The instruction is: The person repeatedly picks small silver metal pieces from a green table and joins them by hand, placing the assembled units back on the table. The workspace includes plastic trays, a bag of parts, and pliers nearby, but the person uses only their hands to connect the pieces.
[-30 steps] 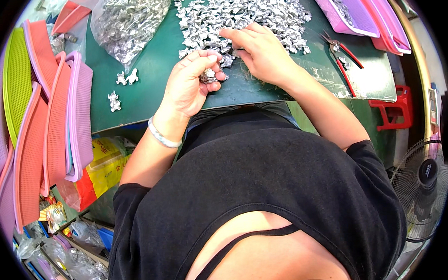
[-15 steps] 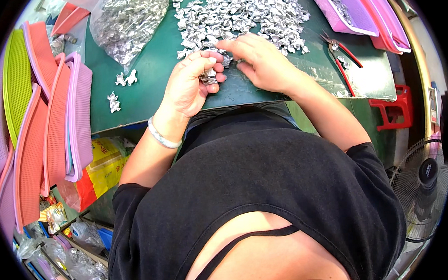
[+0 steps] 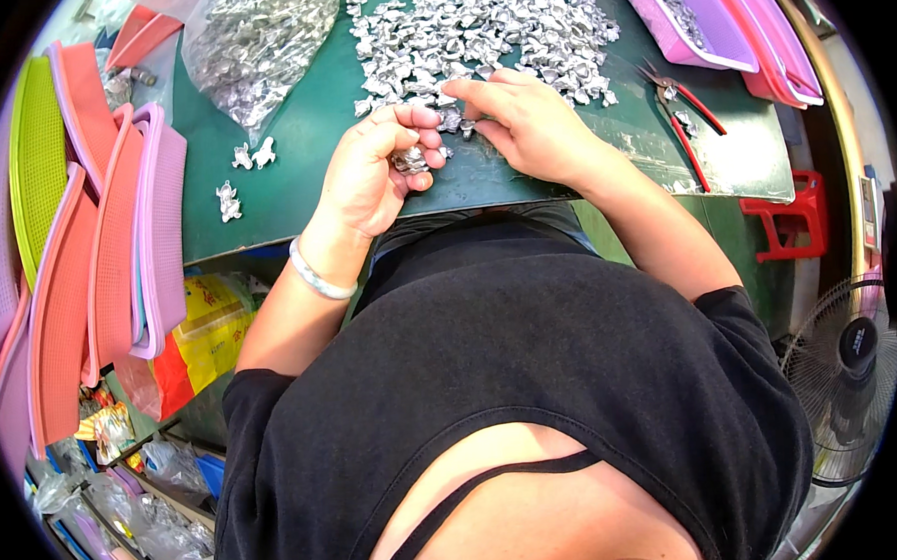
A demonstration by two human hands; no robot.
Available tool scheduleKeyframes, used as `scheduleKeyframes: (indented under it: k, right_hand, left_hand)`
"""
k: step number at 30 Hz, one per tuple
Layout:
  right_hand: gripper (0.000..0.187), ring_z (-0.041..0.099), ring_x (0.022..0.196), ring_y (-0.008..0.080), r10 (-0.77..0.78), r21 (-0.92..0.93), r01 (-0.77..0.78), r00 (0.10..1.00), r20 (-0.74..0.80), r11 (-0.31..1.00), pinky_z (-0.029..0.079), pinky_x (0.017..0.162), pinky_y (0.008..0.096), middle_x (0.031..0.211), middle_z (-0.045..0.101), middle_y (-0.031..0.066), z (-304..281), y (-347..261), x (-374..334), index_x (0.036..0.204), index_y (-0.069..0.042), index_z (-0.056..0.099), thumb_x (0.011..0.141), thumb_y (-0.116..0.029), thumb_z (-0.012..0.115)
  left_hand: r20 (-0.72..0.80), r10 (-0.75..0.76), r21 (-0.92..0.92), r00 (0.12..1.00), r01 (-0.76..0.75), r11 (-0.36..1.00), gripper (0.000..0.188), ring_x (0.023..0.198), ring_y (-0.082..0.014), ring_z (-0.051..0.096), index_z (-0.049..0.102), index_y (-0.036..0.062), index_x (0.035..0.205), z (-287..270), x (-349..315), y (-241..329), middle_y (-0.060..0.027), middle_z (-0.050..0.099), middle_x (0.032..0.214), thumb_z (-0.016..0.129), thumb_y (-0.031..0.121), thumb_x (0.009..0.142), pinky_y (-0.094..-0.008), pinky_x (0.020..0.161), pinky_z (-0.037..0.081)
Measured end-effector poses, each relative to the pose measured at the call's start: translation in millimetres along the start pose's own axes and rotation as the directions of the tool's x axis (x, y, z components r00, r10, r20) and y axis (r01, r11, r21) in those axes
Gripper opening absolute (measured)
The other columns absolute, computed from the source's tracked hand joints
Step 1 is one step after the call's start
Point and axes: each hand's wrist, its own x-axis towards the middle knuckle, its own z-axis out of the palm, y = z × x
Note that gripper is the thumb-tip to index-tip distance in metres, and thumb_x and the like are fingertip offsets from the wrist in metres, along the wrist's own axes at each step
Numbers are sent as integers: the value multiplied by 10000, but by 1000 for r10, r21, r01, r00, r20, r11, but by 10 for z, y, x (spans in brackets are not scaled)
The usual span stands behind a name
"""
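My left hand (image 3: 362,179) is curled palm-up around several small silver metal figurines (image 3: 410,161), which show between thumb and fingers. Just right of it, my right hand (image 3: 540,134) reaches over the near edge of a heap of the same silver castings (image 3: 483,38). Its index finger and thumb are apart, the index extended to the heap; a small casting (image 3: 467,128) lies by the thumb tip. The right hand's other fingers are partly hidden. Left of my hands, a few separate figurines (image 3: 228,203) lie on the green table (image 3: 295,202).
A clear plastic bag (image 3: 259,68) full of castings lies at the far left. Coloured plastic baskets (image 3: 161,232) are stacked on the left; a purple basket (image 3: 693,29) stands far right. Red-handled pliers (image 3: 684,120) lie on the right. A red stool (image 3: 788,215) and fan (image 3: 843,373) stand beyond.
My left hand has shifted slightly left and down, and its fingers have loosened a little around the figurines. My right index finger has moved slightly right; a casting now shows by the thumb.
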Motion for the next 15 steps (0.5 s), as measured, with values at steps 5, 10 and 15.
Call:
scheduleKeyframes:
  k: [5, 10, 15]
  right_hand:
    - [418, 534, 762, 251, -15, -8, 15, 1000, -16, 1000, 431, 684, 360, 764, 581, 67, 15, 0, -30, 1117, -71, 511, 710, -4, 586]
    - [432, 538, 754, 230, 39, 153, -26, 996, -81, 988, 438, 684, 341, 753, 585, 41, -61, -57, -30, 1120, -74, 517, 703, 9, 593]
    - [427, 539, 749, 243, 44, 248, 5, 981, -190, 969, 442, 675, 349, 743, 580, 41, -178, -145, -14, 1111, -78, 516, 699, -4, 597]
  left_hand:
    - [-2, 0, -13, 1000, 0, 1000, 164, 644, -126, 522, 552, 9, 926, -14, 0, 2, -43, 543, 753, 501, 127, 824, -200, 482, 388]
    - [-69, 0, 122, 998, 9, 992, 187, 556, -97, 502, 563, 24, 890, 47, 10, -12, -20, 531, 668, 544, 205, 846, -178, 411, 343]
    - [-57, -48, 189, 997, 58, 980, 186, 522, -86, 495, 569, 30, 830, 153, 12, 13, -17, 524, 632, 550, 214, 848, -178, 383, 325]
